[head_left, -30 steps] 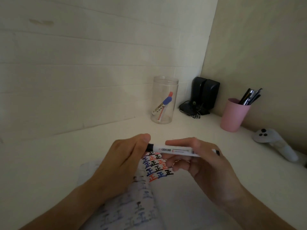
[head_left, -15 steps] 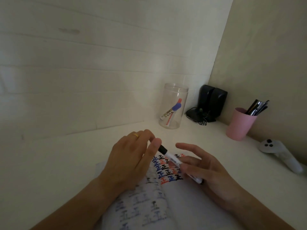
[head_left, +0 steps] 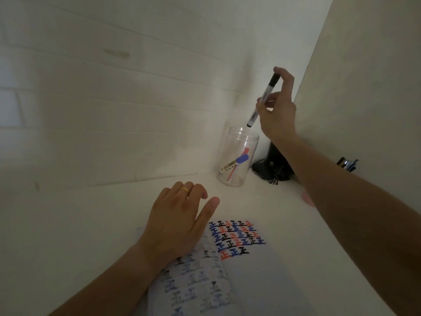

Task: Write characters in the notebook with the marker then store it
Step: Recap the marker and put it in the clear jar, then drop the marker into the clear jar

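Observation:
My right hand (head_left: 276, 108) holds a capped black marker (head_left: 263, 100) almost upright, its lower end just above the rim of a clear plastic jar (head_left: 237, 142) at the back of the desk. Inside the jar lean a blue-capped marker (head_left: 241, 159) and a red one. My left hand (head_left: 180, 221) rests flat, fingers apart, on the left page of the open notebook (head_left: 248, 270). Rows of black, red and blue characters (head_left: 237, 238) fill the top of the right page.
Black speakers with cables (head_left: 274, 167) stand in the corner right of the jar. My right forearm hides most of a pink cup (head_left: 307, 198); pens (head_left: 347, 164) poke out above it. White walls close the back and the right side.
My right hand lifted the marker from over the notebook up and back to above the jar. My left hand let go of the marker's cap end and settled on the page.

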